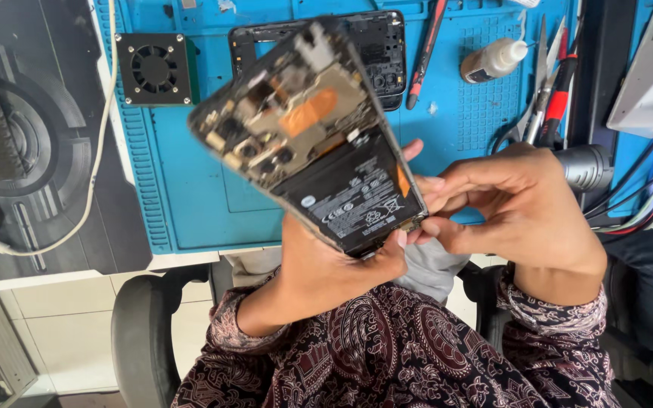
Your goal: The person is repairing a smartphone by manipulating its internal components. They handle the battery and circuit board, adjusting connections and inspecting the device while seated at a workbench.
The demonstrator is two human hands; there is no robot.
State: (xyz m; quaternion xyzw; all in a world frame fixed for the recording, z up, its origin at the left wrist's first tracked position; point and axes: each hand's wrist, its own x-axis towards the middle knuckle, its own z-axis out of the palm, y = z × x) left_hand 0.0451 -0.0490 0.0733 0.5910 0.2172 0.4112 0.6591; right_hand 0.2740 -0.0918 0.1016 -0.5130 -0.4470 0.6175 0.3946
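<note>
Though blurred, flat opened phone point(319, 136)

I see a blue work mat point(205, 189) on the bench. On it lie a small black fan point(154, 69), a phone back frame point(376, 38), a glue bottle point(493, 60) and tweezers point(538, 91).

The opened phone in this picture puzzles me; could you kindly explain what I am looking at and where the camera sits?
There is one picture, from a camera worn on a person's head, looking down at their own hands. The left hand holds an opened phone from beneath, its black battery and inner parts showing. The right hand touches the phone's lower corner with its fingertips. Below lies a blue work mat carrying a small black fan, a phone back frame, a small white bottle and tweezers. The picture is slightly blurred.
</note>
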